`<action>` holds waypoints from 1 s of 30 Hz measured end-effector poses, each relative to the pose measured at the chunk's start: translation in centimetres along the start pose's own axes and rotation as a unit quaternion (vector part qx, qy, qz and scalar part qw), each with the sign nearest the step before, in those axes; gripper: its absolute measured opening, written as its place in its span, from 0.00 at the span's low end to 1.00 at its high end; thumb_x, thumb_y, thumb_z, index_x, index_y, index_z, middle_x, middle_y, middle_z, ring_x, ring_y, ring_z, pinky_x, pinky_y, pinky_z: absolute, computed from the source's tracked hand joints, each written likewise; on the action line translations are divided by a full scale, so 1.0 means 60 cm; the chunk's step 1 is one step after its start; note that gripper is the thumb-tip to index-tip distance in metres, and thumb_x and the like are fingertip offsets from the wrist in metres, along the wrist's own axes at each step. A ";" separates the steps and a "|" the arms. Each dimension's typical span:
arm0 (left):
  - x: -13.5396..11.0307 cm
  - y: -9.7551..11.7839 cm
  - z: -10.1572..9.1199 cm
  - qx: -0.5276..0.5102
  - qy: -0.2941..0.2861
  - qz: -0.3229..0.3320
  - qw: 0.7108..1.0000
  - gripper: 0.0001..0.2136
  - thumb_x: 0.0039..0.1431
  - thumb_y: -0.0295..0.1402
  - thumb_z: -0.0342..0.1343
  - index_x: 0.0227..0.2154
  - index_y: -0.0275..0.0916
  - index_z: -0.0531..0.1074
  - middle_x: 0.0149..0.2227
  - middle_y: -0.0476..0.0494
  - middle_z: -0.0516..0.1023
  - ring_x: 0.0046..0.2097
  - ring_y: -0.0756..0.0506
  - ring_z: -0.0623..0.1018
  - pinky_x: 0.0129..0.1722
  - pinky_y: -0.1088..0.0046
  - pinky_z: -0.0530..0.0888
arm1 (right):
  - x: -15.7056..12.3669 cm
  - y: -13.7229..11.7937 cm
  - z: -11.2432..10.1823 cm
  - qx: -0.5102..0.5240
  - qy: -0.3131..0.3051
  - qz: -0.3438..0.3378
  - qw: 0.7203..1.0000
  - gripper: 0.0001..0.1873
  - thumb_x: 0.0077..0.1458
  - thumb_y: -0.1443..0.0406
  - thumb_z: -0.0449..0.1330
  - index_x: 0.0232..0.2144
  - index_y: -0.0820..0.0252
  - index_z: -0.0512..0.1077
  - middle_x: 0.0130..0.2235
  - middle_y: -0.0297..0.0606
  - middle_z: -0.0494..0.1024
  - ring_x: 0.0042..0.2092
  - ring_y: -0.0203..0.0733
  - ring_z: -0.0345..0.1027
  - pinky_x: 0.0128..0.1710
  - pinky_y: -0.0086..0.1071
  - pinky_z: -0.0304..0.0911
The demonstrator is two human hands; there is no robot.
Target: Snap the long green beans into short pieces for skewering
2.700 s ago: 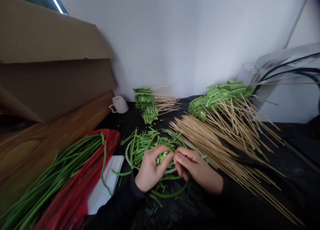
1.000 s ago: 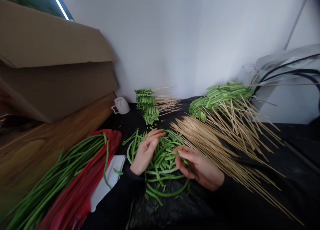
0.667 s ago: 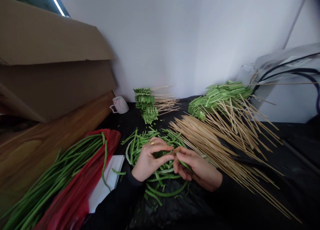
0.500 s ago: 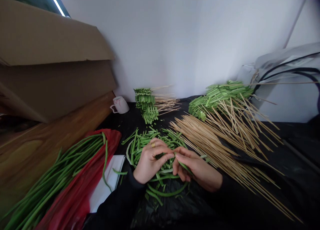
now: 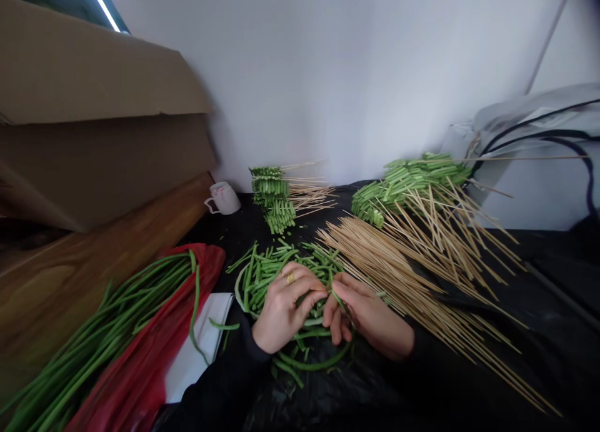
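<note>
My right hand [image 5: 370, 313] pinches a long green bean [image 5: 341, 302] between thumb and forefinger, its other fingers curled below. Close beside it, my left hand [image 5: 284, 308] has thumb and forefinger pressed together near the bean's upper end; what lies in that pinch is too small to make out. Under both hands is a heap of cut bean pieces [image 5: 262, 276]. A longer curved bean [image 5: 319, 363] rests in front of the heap, on black plastic sheeting [image 5: 300, 407].
Uncut long beans [image 5: 94, 344] lie on a red bag [image 5: 135, 363] at left. Bare skewers [image 5: 398, 263] spread at right. Skewered bean stacks stand behind, left [image 5: 276, 200] and right [image 5: 417, 179]. A white mug [image 5: 225, 198] and a cardboard box [image 5: 107, 163] are at back left.
My fingertips have drawn slightly apart, and the bean in my right hand now tilts more steeply. The view has shifted a little; the heap and skewers stay put.
</note>
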State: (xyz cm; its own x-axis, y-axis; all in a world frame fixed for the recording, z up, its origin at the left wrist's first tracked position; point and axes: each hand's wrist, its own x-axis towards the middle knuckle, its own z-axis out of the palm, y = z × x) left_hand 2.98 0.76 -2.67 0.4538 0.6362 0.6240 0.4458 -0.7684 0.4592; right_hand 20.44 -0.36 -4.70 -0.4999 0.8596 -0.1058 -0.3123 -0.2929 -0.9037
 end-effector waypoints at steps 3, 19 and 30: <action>0.002 0.004 -0.004 -0.052 -0.016 -0.032 0.998 0.02 0.59 0.27 0.58 0.31 0.37 0.73 0.31 0.44 0.74 0.38 0.46 0.72 0.42 0.67 0.68 | 0.000 -0.013 -0.003 0.005 0.047 -0.023 0.999 0.19 0.57 0.48 0.55 0.32 0.56 0.56 0.23 0.29 0.75 0.18 0.32 0.66 0.15 0.22 0.51; 0.008 0.001 -0.006 -0.188 -0.024 -0.157 0.969 0.15 0.56 0.36 0.61 0.45 0.37 0.76 0.34 0.42 0.79 0.33 0.47 0.76 0.35 0.71 0.72 | -0.006 -0.003 -0.007 -0.175 0.014 -0.117 0.977 0.23 0.62 0.60 0.52 0.58 0.56 0.54 0.30 0.30 0.71 0.24 0.32 0.65 0.25 0.29 0.60; 0.009 -0.011 -0.007 -0.110 0.052 -0.193 0.974 0.11 0.55 0.38 0.62 0.26 0.33 0.77 0.25 0.44 0.77 0.28 0.49 0.74 0.27 0.75 0.69 | -0.018 -0.003 -0.006 -0.681 0.120 -0.278 0.666 0.10 0.63 0.71 0.47 0.38 0.61 0.69 0.34 0.39 0.74 0.35 0.43 0.67 0.34 0.36 0.54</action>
State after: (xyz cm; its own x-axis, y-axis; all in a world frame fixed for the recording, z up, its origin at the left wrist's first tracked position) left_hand 2.61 1.58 -2.34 0.1993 0.8785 0.4341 0.3853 -0.4776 0.7896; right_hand 21.34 -1.08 -4.57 -0.4180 0.7666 0.4874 0.7100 0.6104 -0.3512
